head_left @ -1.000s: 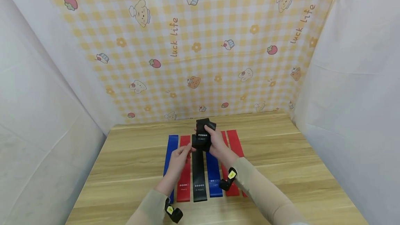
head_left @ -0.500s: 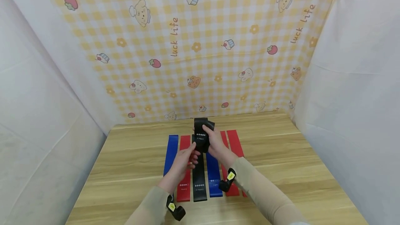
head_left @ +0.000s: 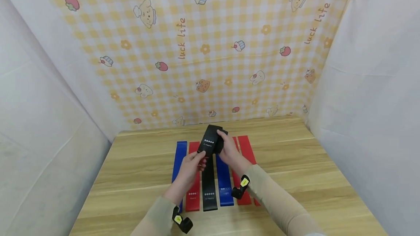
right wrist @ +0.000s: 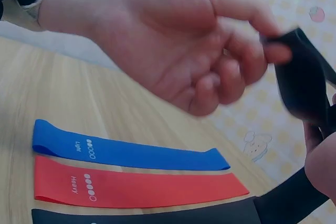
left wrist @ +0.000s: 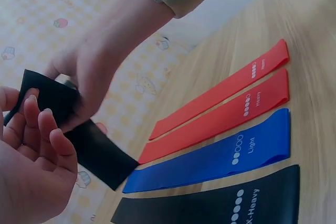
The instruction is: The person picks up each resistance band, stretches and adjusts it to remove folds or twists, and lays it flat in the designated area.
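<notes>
Both hands hold a folded black resistance band [head_left: 209, 137] above the row of bands, its white dots and print turned up in the head view. My left hand [head_left: 188, 168] pinches its lower end between thumb and fingers. On the other side my right hand [head_left: 229, 152] grips the band, thumb on top. Below lies a flat black X-Heavy band [head_left: 209, 188], partly hidden by the hands. A dark length of the held band [left wrist: 102, 156] hangs down in the left wrist view. The right wrist view shows the left hand [right wrist: 163, 40] pinching the band's edge.
Left of the black band lie a red Heavy band [head_left: 193, 192] and a blue band [head_left: 179, 156]. To its right are a blue Light band [head_left: 224, 181] and two red bands, one a red band [head_left: 247, 148]. The wooden table [head_left: 137, 177] meets a checked cloth [head_left: 197, 68] behind.
My left hand has moved from beside the held band to pinch its lower end. The band's printed part now slants down to the left. The right hand keeps its hold.
</notes>
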The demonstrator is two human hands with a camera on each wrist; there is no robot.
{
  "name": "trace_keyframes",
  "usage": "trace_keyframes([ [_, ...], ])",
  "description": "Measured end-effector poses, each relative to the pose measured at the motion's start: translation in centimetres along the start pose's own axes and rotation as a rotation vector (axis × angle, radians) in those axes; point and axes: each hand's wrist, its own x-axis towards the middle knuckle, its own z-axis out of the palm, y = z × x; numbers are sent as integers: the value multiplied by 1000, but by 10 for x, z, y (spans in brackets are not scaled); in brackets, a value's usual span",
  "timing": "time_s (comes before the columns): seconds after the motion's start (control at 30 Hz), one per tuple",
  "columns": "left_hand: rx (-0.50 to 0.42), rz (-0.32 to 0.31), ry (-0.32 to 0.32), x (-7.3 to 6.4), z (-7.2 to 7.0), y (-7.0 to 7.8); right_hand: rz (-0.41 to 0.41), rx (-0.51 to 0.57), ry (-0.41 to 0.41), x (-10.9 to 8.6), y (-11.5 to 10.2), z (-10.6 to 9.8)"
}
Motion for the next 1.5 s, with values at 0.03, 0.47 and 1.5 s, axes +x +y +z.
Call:
trace_keyframes([
  [0.03, 11, 18, 9, 0, 0, 1, 14, 36, -2, 1, 0, -2],
  [0.47, 204, 95, -31, -17, -11, 2, 109, 381, 83, 11, -9, -21],
  [1.5, 274, 16, -186, -30, -37, -30, 129, 385, 86, 25, -53, -74],
])
